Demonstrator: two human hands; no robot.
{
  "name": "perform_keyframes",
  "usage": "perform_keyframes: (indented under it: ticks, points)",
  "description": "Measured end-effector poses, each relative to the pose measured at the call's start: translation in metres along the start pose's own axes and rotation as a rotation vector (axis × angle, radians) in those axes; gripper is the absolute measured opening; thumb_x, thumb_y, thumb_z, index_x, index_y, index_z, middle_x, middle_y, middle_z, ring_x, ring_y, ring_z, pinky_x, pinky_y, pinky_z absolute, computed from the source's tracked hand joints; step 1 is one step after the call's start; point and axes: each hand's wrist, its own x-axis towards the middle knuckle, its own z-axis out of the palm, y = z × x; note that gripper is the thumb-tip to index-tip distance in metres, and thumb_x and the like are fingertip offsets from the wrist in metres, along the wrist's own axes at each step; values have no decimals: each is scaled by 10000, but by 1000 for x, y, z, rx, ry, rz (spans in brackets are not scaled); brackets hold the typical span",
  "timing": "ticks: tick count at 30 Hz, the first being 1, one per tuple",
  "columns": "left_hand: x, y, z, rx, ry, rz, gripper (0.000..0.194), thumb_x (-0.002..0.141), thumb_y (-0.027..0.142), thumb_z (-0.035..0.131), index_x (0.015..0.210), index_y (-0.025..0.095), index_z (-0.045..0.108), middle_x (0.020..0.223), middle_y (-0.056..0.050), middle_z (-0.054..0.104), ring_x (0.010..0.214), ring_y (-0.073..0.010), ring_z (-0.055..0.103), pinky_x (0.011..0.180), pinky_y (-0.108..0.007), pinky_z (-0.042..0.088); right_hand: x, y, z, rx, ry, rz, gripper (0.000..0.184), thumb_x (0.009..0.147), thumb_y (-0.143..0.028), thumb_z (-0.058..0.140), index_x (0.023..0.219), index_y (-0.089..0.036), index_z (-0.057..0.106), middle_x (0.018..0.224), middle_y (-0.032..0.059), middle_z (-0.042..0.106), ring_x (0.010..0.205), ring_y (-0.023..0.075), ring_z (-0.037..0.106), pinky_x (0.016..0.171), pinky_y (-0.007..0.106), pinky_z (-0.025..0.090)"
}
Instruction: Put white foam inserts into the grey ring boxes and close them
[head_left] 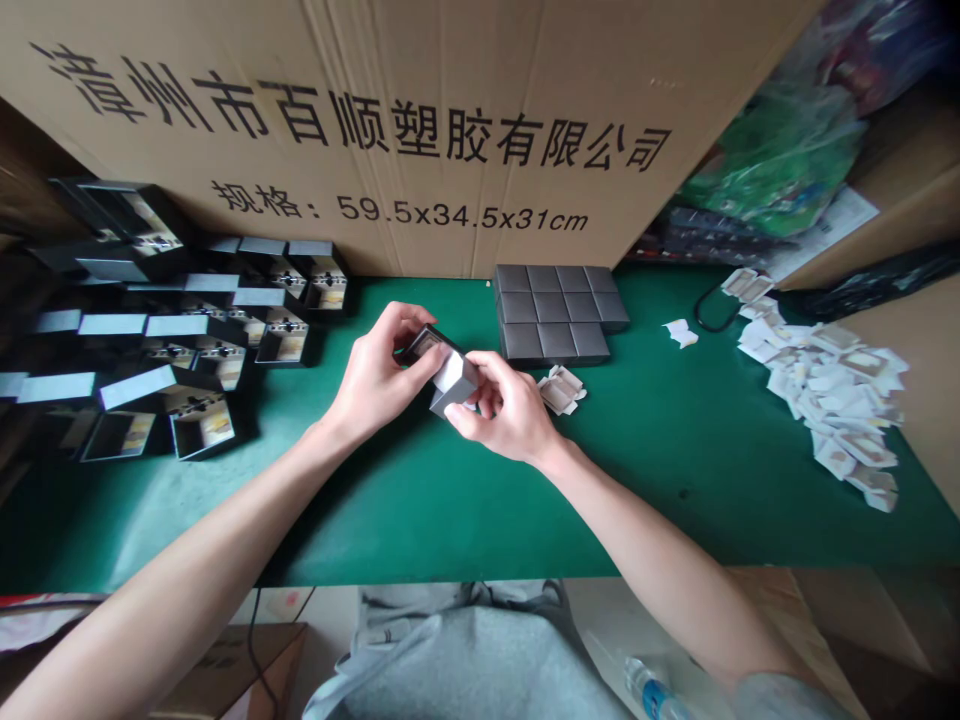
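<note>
Both hands meet above the middle of the green table [660, 470] around one small grey box [448, 372] with its lid part open. My left hand [379, 370] grips the box's dark base from the left, fingers curled over its top edge. My right hand [504, 408] holds the pale grey lid side from below and the right, thumb on top. A few white card inserts [562, 390] lie just right of my right hand. A block of several closed dark grey boxes [556, 312] stands behind the hands.
Rows of open grey boxes [187, 340] fill the table's left side. A heap of white card inserts [832, 400] lies at the right. A large printed cardboard carton [420, 130] stands along the back. A plastic bottle [652, 692] sits below the table edge.
</note>
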Motion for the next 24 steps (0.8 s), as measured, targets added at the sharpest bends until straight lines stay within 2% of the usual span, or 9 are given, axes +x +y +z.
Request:
perform_keyframes:
  ticks: [6,14,18,24]
  points:
    - [-3,3,2,20,11,-17,356,900,454,733,1144,224,616,857,-9,710,696,-136,618,620,-247,479,1,-1,0,-10,5,11,462,767,-467,765,1147,-245,622,773,-45,667,579,109,560,568,239,506]
    - [-3,5,0,74,7,20,356,927,412,702,1222,214,676,870,-9,712,738,-138,621,677,-243,498,2,-1,0,4,10,36,486,767,-452,765,1185,-237,641,784,-44,679,570,103,551,585,236,513]
    - [-2,3,0,57,-28,16,431,922,416,700,1302,213,672,924,-22,709,745,-140,631,684,-242,518,3,0,0,33,33,35,494,774,-460,764,1196,-234,640,803,-34,696,567,109,567,588,246,531]
    - [-3,2,0,36,2,32,461,908,378,712,1334,207,671,992,-44,727,736,-139,644,705,-254,544,4,3,0,66,40,22,515,779,-458,773,1225,-242,632,1005,22,750,681,147,679,636,275,594]
